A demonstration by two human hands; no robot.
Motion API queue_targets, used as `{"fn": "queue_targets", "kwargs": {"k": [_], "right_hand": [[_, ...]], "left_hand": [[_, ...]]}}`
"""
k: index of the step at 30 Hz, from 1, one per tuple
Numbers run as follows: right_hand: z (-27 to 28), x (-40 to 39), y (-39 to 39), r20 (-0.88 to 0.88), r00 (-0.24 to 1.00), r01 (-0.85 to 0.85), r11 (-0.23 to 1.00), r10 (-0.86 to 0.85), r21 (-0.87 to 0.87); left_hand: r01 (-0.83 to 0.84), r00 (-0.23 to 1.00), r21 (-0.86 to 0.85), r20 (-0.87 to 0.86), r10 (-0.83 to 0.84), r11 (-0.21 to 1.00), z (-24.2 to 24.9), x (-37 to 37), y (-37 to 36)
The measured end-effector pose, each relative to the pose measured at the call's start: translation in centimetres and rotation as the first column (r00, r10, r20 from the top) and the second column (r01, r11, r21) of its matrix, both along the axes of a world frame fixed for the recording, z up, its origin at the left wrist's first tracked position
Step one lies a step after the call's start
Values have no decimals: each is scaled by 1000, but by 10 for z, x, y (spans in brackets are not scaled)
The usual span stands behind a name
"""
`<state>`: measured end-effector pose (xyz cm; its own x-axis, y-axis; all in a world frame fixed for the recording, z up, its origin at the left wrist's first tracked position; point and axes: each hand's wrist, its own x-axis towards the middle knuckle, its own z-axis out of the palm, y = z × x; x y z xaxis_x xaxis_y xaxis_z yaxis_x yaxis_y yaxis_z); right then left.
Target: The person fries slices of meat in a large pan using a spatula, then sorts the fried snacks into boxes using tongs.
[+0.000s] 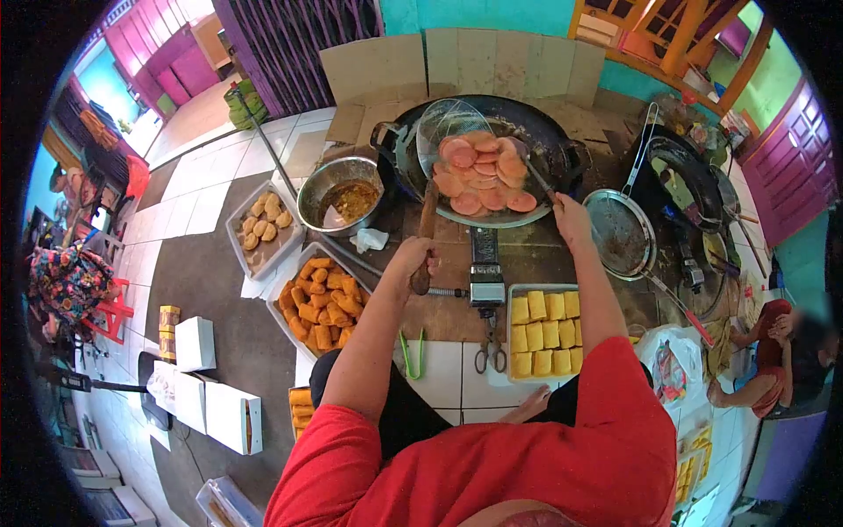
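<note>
My left hand (414,262) is closed around the wooden handle (428,215) of a wire skimmer. The skimmer's round mesh head (448,123) is tilted up over the left side of a big black wok (536,119). My right hand (572,220) grips the thin dark handle (539,179) of a second cooking tool, whose far end is hidden among the food. Several flat pink discs (479,176) are heaped in the wok between the two tools. Below the wok's front edge stands a gas stove (487,268).
Left are a steel bowl (338,167), a tub of round pieces (235,230) and a tray of orange fried rolls (320,303). Right are yellow blocks (544,334), a strainer (619,233) and a second wok (680,149). Green tongs (413,353) and scissors (490,351) lie in front. A person (773,351) sits right.
</note>
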<state>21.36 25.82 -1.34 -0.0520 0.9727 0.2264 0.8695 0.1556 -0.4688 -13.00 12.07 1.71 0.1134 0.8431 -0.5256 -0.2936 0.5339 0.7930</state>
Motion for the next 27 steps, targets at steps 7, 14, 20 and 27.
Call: {"fn": "queue_targets", "kwargs": {"k": [7, 14, 20, 27], "right_hand": [[38, 16, -35, 96, 994, 60, 998, -59, -3], [57, 24, -4, 373, 926, 128, 973, -49, -190], [145, -2, 3, 553, 830, 92, 960, 73, -265], [223, -43, 11, 554, 818, 61, 933, 156, -354]], "left_hand": [[-76, 989, 55, -123, 83, 996, 5, 5, -13], [-26, 969, -126, 241, 56, 992, 2, 20, -20], [30, 782, -205, 615, 105, 978, 29, 61, -33], [44, 481, -284, 846, 228, 958, 31, 93, -32]]}}
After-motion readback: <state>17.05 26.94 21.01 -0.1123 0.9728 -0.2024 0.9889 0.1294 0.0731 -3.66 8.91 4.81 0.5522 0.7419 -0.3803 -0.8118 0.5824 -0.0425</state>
